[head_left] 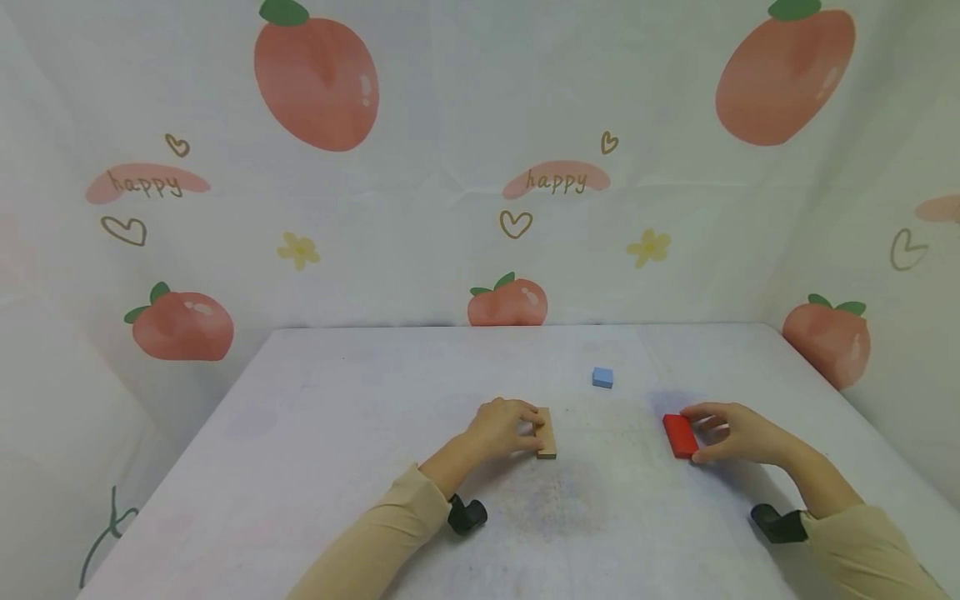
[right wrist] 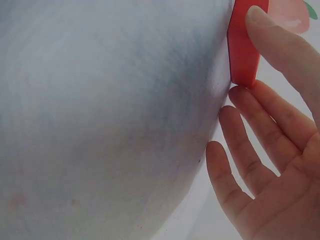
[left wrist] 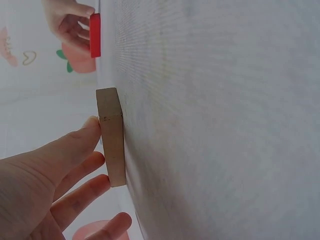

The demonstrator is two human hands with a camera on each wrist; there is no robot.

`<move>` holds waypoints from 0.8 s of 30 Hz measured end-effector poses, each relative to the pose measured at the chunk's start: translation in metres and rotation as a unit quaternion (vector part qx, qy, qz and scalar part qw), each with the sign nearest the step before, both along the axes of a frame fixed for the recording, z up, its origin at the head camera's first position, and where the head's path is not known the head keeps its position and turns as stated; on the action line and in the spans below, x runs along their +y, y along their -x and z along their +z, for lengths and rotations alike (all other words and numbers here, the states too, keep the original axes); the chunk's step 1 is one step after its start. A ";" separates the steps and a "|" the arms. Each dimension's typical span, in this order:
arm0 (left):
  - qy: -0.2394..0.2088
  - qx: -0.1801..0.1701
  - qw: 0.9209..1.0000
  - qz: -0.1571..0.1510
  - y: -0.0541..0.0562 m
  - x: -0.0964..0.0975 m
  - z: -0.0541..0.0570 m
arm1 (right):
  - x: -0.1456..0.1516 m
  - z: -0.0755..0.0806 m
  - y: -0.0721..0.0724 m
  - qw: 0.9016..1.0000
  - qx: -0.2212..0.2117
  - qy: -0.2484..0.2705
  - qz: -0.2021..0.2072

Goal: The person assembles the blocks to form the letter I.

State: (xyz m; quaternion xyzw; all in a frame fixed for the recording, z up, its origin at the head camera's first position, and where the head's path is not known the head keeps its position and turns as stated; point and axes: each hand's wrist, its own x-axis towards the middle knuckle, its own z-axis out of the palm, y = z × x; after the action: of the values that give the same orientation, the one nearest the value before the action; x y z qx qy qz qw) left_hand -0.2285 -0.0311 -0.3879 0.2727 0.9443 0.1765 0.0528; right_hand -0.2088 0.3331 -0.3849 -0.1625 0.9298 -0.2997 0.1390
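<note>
A light wooden block lies flat on the table near the middle. My left hand is on its left side, with the thumb and fingertips touching the block's upper edge. Seen from the left wrist, the fingers are fairly straight and spread along the wooden block. Farther right lies a red block, which my right hand holds loosely from the right. In the right wrist view the thumb crosses the red block, while fingertips meet its far end; the other fingers stay apart from it.
A small blue block sits farther back on the white table, between the other two blocks. Behind the table hangs a pale cloth with peach prints. Dark wrist mounts hang below both sleeves.
</note>
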 end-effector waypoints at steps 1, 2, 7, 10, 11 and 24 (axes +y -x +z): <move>-0.001 0.000 1.000 -0.001 0.000 0.000 0.000 | 0.000 0.000 0.000 1.000 0.000 -0.001 0.000; 0.000 0.001 1.000 -0.002 0.000 0.000 0.000 | 0.000 0.000 0.000 1.000 0.000 -0.001 0.000; -0.004 -0.002 1.000 -0.002 -0.001 0.001 0.000 | 0.000 0.000 0.000 1.000 0.007 -0.001 0.007; -0.006 -0.002 1.000 -0.001 -0.001 0.001 0.000 | -0.002 0.000 0.000 1.000 0.014 -0.004 0.009; -0.008 -0.001 1.000 -0.002 -0.001 0.001 0.000 | -0.003 0.000 0.000 1.000 0.018 -0.005 0.010; 0.002 -0.003 1.000 0.004 -0.002 0.001 0.000 | -0.016 0.003 0.001 0.999 0.039 -0.002 0.021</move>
State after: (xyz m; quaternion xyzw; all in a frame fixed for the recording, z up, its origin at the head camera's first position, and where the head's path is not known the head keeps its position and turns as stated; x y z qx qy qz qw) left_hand -0.2262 -0.0302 -0.3877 0.2684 0.9456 0.1752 0.0553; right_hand -0.2101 0.3168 -0.3819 -0.1930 0.9316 -0.2879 0.1094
